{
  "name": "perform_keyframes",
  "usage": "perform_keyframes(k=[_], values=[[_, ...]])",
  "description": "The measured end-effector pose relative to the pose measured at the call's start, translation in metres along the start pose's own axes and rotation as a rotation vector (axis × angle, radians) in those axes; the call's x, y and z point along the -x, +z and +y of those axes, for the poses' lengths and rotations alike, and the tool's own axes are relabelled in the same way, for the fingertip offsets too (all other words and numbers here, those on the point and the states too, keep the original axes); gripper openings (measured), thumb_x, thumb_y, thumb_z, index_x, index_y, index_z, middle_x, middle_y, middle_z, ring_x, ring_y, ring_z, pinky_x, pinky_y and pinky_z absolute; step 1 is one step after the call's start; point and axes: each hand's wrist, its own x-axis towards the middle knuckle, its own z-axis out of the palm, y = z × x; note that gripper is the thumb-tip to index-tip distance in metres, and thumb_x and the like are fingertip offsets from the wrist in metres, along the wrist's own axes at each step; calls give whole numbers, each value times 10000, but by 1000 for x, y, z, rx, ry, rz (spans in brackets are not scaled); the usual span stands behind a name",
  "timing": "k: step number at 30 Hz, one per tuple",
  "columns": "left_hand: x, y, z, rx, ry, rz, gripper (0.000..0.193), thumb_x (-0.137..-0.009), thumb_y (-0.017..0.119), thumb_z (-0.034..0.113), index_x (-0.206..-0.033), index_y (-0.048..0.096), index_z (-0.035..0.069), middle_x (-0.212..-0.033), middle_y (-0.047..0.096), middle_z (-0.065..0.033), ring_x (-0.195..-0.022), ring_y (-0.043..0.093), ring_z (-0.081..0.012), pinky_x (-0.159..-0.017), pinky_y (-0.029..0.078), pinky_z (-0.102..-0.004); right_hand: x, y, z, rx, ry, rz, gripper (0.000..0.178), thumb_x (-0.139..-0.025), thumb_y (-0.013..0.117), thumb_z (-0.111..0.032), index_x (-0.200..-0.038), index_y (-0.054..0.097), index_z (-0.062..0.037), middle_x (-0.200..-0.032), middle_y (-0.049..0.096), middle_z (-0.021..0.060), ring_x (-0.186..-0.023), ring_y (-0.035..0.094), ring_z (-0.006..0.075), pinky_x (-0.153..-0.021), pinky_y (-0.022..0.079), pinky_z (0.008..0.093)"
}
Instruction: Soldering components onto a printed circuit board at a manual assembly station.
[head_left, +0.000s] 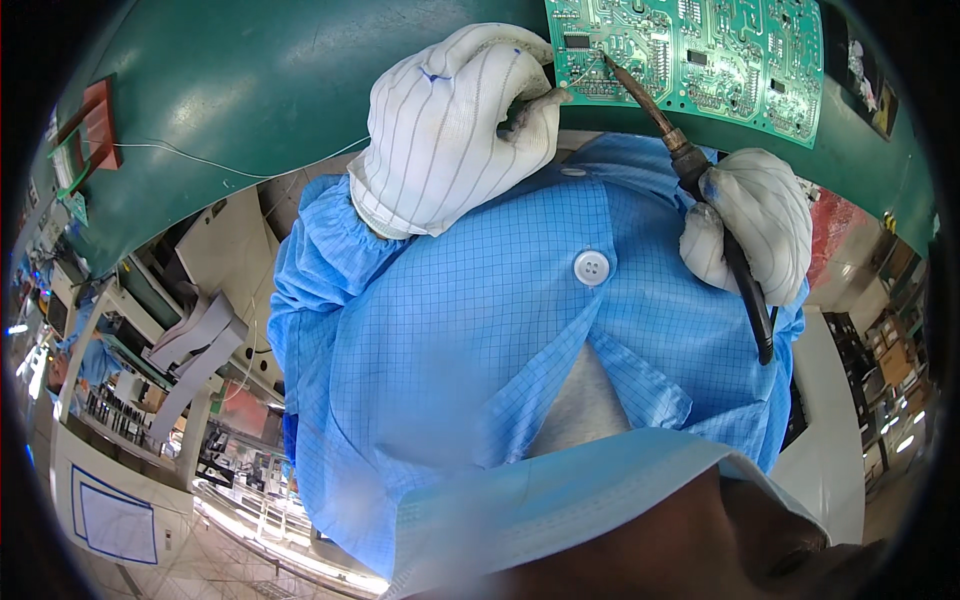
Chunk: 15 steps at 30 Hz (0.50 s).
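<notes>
A green circuit board with small black chips lies at the far right of the work surface. My right hand, in a white striped glove, is wrapped round a soldering iron, whose tip meets the board near its left side. My left hand, gloved alike, pinches thin solder wire beside the board's left edge. The wire's end reaches the iron's tip; whether it touches is too small to tell. From the left hand the wire trails left to a spool.
A reddish-brown holder stands by the spool on the green work surface. Past the board's right edge is a dark tray with small scraps. The iron's black cord hangs below my right hand, in front of my blue checked coat.
</notes>
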Motion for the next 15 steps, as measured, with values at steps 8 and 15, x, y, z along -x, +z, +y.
perform_keyframes(k=[8, 15], values=[[3, -2, -6, 10, 25, 17, 169, -673, 722, 129, -763, 581, 113, -910, 660, 11, -689, 621, -194, -609, 510, -298, -7, 4, -2, -8, -8, -15, 280, -618, 692, -4, -869, 624, 98, -702, 658, 200, -573, 660, 291, -511, 567, 402], [5, -2, -6, 15, 11, 43, 164, -666, 717, 118, -748, 575, 113, -899, 665, 9, -680, 621, -192, -604, 509, -298, -4, 6, -1, -55, 15, -5, 257, -631, 677, 7, -863, 620, 100, -691, 650, 209, -552, 647, 281, -500, 555, 395]])
